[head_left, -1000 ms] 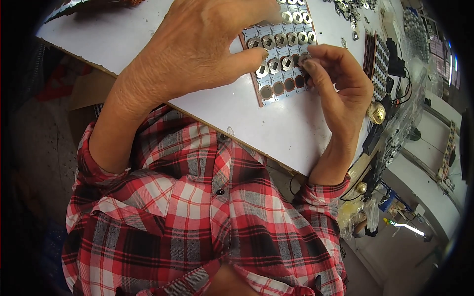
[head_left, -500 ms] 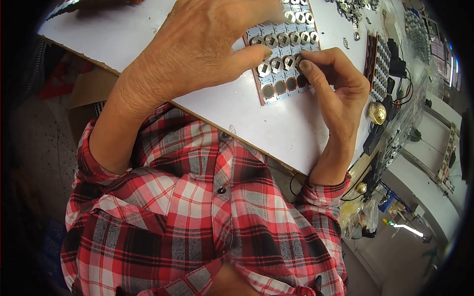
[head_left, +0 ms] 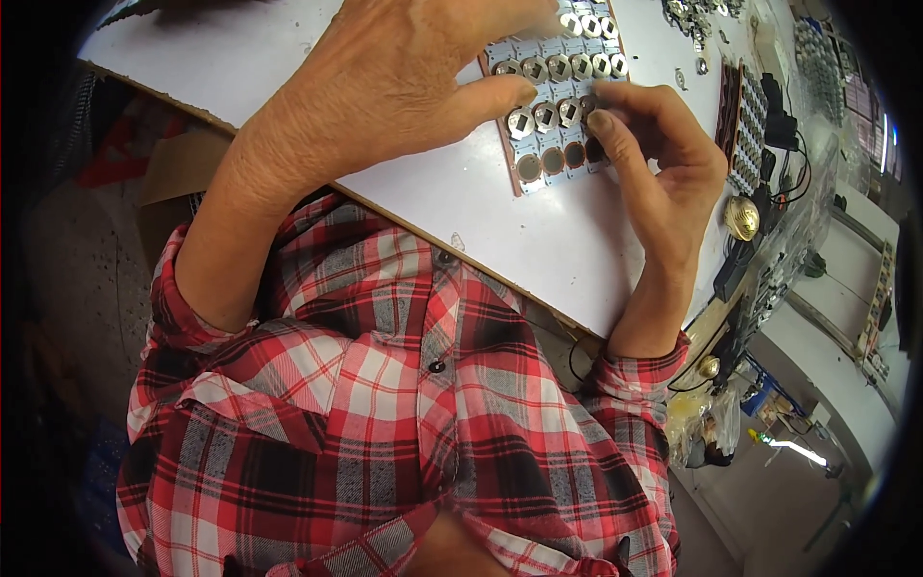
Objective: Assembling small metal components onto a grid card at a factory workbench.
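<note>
A panel of small light-blue circuit boards [head_left: 538, 144] lies on the white table between my hands. Rows of round silver coin-cell clips [head_left: 545, 116] sit on it, each with a dark diamond-shaped hole. Bare dark round pads [head_left: 552, 161] line the row nearest me. My left hand [head_left: 385, 91] hovers over the panel's left side, thumb and fingers apart; its fingertips are blurred. At the panel's right edge, my right hand [head_left: 673, 159] pinches a clip [head_left: 588, 103] between thumb and forefinger, at the end of the nearest clip row. The fingers partly hide it.
Loose metal clips [head_left: 688, 17] are heaped at the far right of the table. Another filled panel [head_left: 747, 130] stands beside black adapters and cables [head_left: 777, 130]. A round gold-coloured object [head_left: 741, 218] is near the right edge. The table's wooden front edge [head_left: 385, 223] runs diagonally before me.
The whole view has shifted slightly, so the panel appears a little higher and further right. Both hands keep nearly the same pose over it.
</note>
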### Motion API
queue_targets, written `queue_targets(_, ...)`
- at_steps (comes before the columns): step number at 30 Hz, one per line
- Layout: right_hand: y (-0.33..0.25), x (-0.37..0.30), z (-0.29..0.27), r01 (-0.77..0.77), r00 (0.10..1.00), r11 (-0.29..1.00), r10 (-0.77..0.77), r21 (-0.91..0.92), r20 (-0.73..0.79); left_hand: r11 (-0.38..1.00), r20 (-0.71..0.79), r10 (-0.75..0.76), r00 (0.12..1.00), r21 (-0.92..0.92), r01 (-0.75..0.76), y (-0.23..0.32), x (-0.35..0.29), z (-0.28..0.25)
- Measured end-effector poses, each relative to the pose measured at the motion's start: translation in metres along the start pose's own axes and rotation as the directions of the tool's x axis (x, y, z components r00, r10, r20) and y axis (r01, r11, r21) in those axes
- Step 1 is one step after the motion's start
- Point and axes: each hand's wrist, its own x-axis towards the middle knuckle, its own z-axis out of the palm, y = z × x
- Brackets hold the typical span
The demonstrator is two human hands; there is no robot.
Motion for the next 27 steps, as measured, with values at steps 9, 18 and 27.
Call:
queue_targets(9, 0.001, 0.0, 0.003, 0.168, 0.984, 0.971, -0.156, -0.172, 0.083, 0.993, 0.049, -0.081, 0.996, 0.095, 0.076, 0.012, 0.005, -0.005)
queue_targets(18, -0.001, 0.0, 0.001, 0.109, 0.99, 0.991, -0.101, -0.08, 0.096, 0.995, 0.025, -0.007, 1.0, 0.095, 0.004, 0.004, 0.002, -0.001)
queue_targets(27, 0.058, 0.032, -0.057, 0.124, 0.942, 0.889, -0.244, -0.44, -0.229, 0.939, -0.21, 0.343, 0.916, 0.072, -0.335, -0.033, -0.002, 0.015)
